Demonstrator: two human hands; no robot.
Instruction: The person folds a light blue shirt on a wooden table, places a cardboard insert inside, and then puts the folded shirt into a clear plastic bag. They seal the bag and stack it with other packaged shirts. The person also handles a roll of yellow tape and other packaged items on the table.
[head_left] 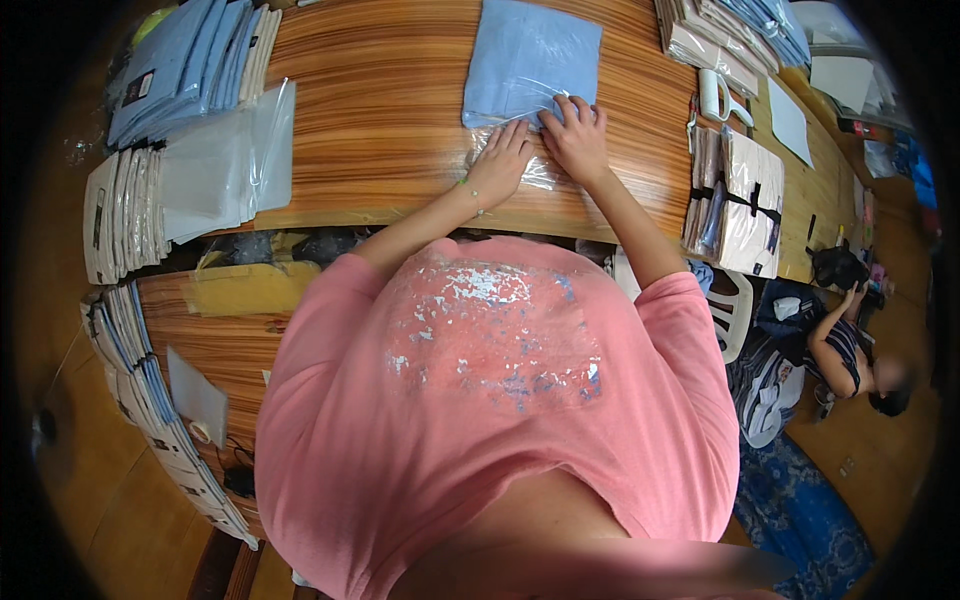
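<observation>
Wood-grain table [370, 120]; blue packs [180, 65] stacked at far left, pale tied pack [750, 175] at right. Folded blue cloth [535, 60] lies flat beyond the hands, clear plastic film [541, 174] extending from its near edge. Left hand [503, 160]: fingers extended, unclenched, resting on film just beside the cloth. Right hand [577, 142]: fingers spread, nothing gripped, tips touching the cloth's near edge.

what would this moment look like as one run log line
left hand: on clear plastic | right hand: at near edge of blue folded cloth | surface: wood-grain table
</observation>
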